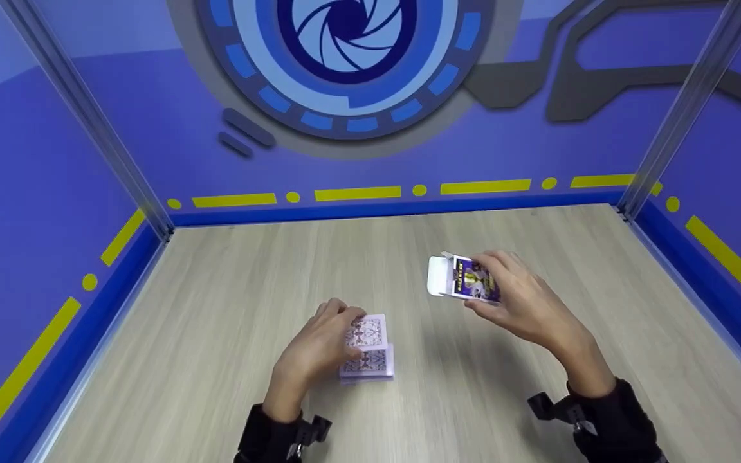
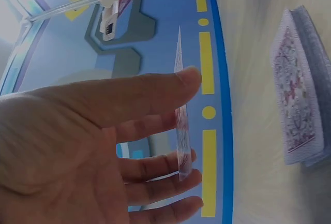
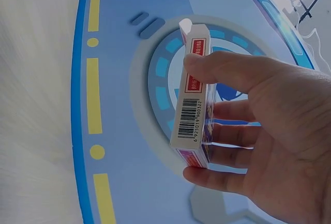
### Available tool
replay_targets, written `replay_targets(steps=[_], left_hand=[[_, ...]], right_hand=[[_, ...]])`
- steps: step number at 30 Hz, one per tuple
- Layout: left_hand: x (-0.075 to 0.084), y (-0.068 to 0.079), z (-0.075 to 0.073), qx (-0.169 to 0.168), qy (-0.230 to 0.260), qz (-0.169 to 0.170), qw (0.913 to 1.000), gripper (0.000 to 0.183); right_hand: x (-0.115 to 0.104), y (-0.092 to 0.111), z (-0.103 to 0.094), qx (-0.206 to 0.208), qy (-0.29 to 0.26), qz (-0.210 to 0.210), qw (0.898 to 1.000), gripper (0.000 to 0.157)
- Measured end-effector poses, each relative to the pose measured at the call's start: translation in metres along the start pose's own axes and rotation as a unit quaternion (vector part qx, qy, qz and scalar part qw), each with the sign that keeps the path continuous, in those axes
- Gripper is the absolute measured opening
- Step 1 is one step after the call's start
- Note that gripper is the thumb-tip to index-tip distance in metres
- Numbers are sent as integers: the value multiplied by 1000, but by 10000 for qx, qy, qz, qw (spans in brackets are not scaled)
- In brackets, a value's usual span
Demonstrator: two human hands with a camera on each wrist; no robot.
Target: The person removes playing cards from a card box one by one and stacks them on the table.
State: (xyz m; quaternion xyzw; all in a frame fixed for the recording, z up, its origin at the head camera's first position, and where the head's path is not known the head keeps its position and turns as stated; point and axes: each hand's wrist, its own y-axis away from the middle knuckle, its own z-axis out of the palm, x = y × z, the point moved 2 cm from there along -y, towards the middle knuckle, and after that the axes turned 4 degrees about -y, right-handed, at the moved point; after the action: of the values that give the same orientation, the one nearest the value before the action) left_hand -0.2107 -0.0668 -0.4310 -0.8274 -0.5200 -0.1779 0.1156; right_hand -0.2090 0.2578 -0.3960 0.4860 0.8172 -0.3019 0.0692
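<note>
My left hand [image 1: 316, 344] pinches a thin playing card [image 2: 183, 131] by its edges, thumb on one side and fingertips on the other. Its patterned back faces up in the head view. Below it, the deck of cards [image 2: 295, 89] lies stacked on the table, partly covered by the held card in the head view. Over to the right, my right hand [image 1: 528, 302] grips a small card box [image 1: 475, 281] above the table, the white end flap [image 1: 438, 276] hanging out toward the left. A barcode [image 3: 190, 119] shows on the box's narrow side in the right wrist view.
The wood-grain table [image 1: 248, 276] is walled by blue printed panels [image 1: 357, 173] at the back and both sides. Metal corner posts [image 1: 686, 109] stand where the panels meet. Each wrist wears a black strap [image 1: 612, 424] with a mount.
</note>
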Motion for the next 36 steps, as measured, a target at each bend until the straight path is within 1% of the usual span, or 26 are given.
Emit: replay_targets(steps=[6, 10, 15, 24, 32, 36], left_hand=[[3, -3, 10, -470, -66, -115, 9988, 63], [2, -5, 17, -638, -264, -120, 9975, 60], [0, -7, 24, -721, -386, -117, 9966, 59], [4, -9, 33, -822, -405, -194, 9956, 63], [6, -10, 38, -763, -633, -168, 9949, 64], [6, -11, 42, -799, -676, -171, 9944, 65]], right_hand=[[-1, -1, 1, -2, -7, -104, 9999, 62], [-1, 0, 1, -22, -18, -53, 10000, 63], [-2, 1, 2, -43, -34, 0, 10000, 64], [-3, 0, 2, -49, -47, -48, 10000, 63], [-3, -1, 3, -60, -53, -90, 9999, 64], [-3, -1, 3, -86, -54, -53, 9999, 64]])
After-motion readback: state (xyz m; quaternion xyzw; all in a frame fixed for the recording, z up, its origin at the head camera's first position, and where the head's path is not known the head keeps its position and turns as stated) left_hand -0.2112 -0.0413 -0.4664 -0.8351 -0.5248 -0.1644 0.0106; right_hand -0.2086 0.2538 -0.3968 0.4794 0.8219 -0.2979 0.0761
